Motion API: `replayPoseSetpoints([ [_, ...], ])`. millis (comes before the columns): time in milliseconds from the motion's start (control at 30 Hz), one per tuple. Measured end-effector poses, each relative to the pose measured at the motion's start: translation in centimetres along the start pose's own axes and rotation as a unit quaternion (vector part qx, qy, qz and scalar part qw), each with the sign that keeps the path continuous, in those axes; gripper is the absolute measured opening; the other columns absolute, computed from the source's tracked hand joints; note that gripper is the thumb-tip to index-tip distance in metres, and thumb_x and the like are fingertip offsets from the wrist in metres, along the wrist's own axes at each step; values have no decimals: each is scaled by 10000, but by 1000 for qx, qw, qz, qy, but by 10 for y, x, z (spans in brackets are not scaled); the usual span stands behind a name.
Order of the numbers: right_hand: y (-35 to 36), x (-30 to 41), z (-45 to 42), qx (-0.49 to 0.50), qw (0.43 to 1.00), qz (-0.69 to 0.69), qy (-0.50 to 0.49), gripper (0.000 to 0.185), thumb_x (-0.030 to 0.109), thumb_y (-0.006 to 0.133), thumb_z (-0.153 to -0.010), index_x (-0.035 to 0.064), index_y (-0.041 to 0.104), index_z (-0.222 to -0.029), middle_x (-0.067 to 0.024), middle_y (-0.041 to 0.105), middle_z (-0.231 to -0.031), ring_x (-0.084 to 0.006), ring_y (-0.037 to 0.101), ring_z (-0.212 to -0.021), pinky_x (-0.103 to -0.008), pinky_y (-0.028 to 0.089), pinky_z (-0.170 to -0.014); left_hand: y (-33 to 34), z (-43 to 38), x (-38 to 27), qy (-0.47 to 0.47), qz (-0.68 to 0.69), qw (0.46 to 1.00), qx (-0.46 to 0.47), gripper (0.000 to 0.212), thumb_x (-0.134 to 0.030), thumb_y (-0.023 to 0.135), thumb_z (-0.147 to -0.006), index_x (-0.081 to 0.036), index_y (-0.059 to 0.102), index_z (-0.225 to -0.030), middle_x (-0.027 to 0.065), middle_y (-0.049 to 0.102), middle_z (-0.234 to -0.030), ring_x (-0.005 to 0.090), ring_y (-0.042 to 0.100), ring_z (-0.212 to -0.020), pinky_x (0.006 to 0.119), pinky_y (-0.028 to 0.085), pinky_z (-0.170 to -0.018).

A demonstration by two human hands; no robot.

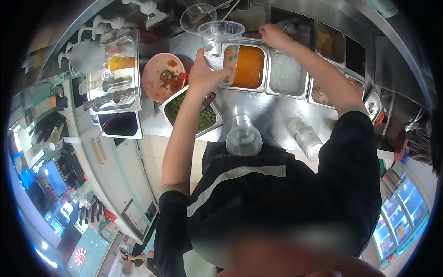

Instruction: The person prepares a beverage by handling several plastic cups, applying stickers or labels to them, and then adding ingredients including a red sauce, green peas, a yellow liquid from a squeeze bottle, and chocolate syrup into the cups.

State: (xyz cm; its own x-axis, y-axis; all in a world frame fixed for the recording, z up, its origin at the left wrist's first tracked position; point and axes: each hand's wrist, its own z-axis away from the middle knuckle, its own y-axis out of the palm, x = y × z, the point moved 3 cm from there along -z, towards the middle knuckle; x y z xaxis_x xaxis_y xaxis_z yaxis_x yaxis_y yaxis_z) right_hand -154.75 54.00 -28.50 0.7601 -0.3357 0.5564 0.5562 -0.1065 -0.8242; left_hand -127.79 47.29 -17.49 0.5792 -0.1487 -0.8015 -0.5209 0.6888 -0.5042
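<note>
My left hand (206,74) holds a clear plastic cup (221,52) with printing and a white label, above the metal counter. Farther back on the right, my right hand (277,37) is at the edge of a back-row pan (254,19). Its fingers are closed around what looks like the end of a red handle; the rest of that utensil is hidden. Behind the held cup sits a pan of orange liquid (248,65). Beside it is a pan of clear, whitish jelly-like pieces (285,72), below my right forearm.
A pink bowl (152,83) holds brown bits and a red-handled scoop. Nearer stands a pan of green pieces (207,119). Clear cups (244,138) and a clear container (304,138) lie at the counter's front edge. A tray (136,76) carries metal jiggers (117,83); pump dispensers (107,22) stand behind.
</note>
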Motion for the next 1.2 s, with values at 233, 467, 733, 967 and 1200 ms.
replayPoseSetpoints([
  [233, 6, -11, -1, -5, 970, -167, 175, 262, 230, 559, -850, 5, 678, -910, -203, 661, -884, -339, 638, -844, -414, 486, -731, -5, 27, -14, -4, 53, 999, 13, 830, -310, 851, -555, 12, 457, -1211, 169, 642, -1053, 243, 634, -974, 341, 484, -856],
  [467, -15, -9, 16, -46, 967, -185, 169, 250, 207, 556, -847, 16, 692, -933, -186, 673, -893, -307, 647, -830, -391, 484, -731, 18, 17, -11, -30, 37, 996, 74, 825, -332, 840, -541, 19, 462, -1185, 179, 643, -1047, 260, 638, -967, 332, 488, -850],
  [733, -121, 51, 54, -56, 982, -133, 124, 246, 187, 521, -890, 40, 676, -1012, -157, 681, -920, -283, 643, -865, -378, 490, -744, 59, -48, -5, -75, -135, 982, 104, 858, -433, 780, -553, 91, 425, -1133, 231, 632, -1020, 315, 645, -938, 349, 514, -822],
  [967, -145, 104, 132, -103, 958, 241, -118, 385, 173, 521, -889, 65, 491, -1257, -145, 661, -952, -283, 655, -747, -409, 517, -611, 56, -35, -46, -4, -93, 995, -24, 820, -344, 797, -587, -60, 357, -1218, 191, 641, -1011, 339, 640, -937, 391, 506, -815],
  [1200, -85, 54, 80, -52, 980, 188, 31, 455, 184, 543, -851, 30, 471, -1273, -170, 627, -980, -334, 642, -798, -412, 517, -666, 49, 8, -42, 43, -17, 999, -9, 882, -369, 781, -589, -52, 351, -1291, 195, 618, -1101, 361, 607, -1023, 396, 480, -864],
])
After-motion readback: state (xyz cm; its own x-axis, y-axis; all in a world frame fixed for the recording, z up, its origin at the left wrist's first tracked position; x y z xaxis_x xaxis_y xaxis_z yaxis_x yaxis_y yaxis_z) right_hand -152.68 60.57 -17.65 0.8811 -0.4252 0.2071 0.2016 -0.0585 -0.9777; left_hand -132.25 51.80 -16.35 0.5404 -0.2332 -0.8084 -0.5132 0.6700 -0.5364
